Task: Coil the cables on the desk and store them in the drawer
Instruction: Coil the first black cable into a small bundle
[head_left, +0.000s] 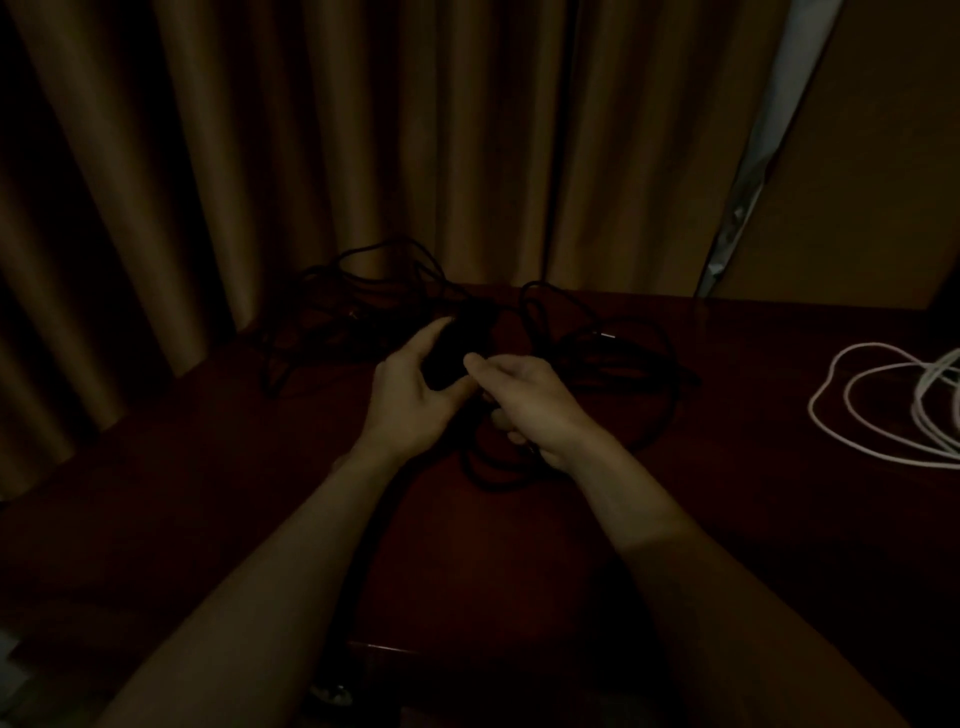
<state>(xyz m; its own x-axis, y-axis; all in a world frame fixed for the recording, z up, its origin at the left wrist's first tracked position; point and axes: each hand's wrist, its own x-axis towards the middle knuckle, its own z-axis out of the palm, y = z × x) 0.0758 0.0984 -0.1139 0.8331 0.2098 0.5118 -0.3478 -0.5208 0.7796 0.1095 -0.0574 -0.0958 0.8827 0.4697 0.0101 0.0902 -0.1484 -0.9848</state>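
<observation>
**Both hands on the black cables, in a dim room**

Long brown pleated curtains (363, 130) fill the back of the view and hang down behind the far edge of the bench. At the right is a plain brown wall panel (872, 156), and a narrow pale strip (763, 140) runs between it and the curtains. The dark red-brown wooden bench (208, 467) takes up the whole lower half.

A tangle of thin black cables (639, 364) lies loose on the far middle of the bench. One heap lies at the left against the curtains, and wider loops spread to the right. One strand runs toward the person and passes over the near edge. In this light I cannot tell if it is one cable or several. A loosely looped thin white cable (857, 405) lies well apart at the right edge, partly cut off by the frame.

Two bare forearms reach in from below. The left hand (410, 400) has its grip curved around a black block-shaped piece (452, 353) in the middle of the tangle, with the fingers on the far side and the thumb on the near side. The right hand (535, 400), just beside it, has its grip closed on a black strand, with the thumb pointing to the left hand. The right hand hides the loops under it.
</observation>
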